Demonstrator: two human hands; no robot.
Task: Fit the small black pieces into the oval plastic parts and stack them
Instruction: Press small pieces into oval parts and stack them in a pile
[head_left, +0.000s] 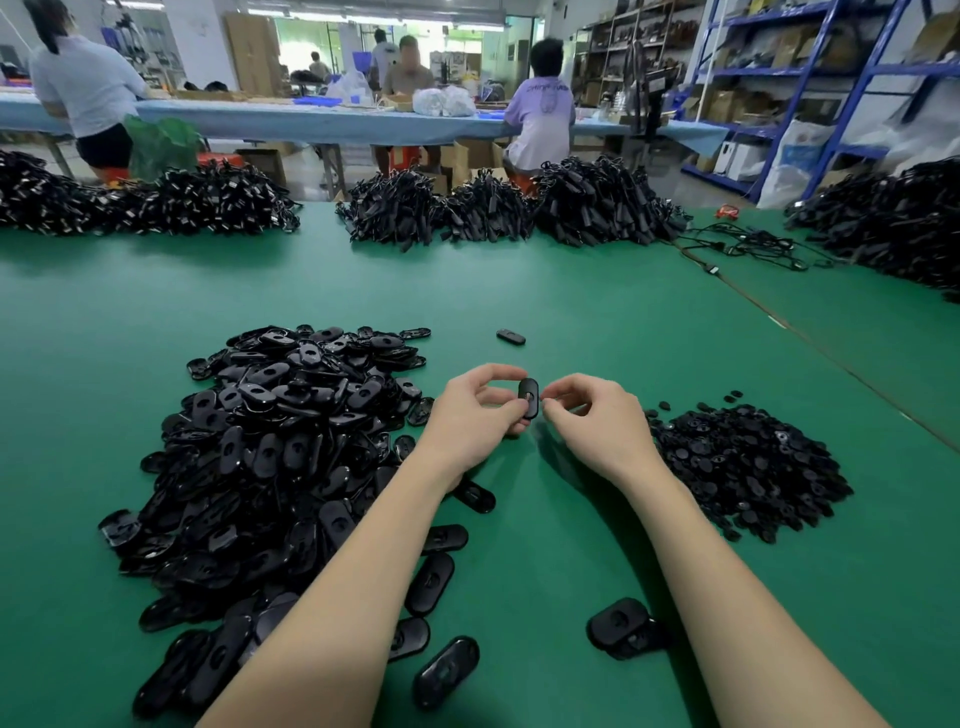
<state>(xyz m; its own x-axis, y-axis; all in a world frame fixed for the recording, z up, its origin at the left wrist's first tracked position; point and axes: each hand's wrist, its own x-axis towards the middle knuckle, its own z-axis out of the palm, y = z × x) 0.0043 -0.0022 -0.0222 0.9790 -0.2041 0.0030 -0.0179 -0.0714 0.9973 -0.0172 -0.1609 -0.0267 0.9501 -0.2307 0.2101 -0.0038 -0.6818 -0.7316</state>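
Note:
My left hand (475, 415) grips one black oval plastic part (528, 397) upright above the green table. My right hand (592, 415) is right beside it, fingertips pinched together at the part's edge; whether a small black piece sits between them is hidden. A big heap of oval parts (280, 457) lies to the left. To the right spreads a lower pile of small black pieces (748, 462). A short stack of oval parts (621, 626) sits near my right forearm. One lone oval part (510, 336) lies farther back.
The green table (571, 312) carries bundles of black cables (498, 208) along its far edge and at the right (893, 228). Loose oval parts (445, 670) lie near my left forearm. People work at a blue bench behind; blue shelving stands at the right.

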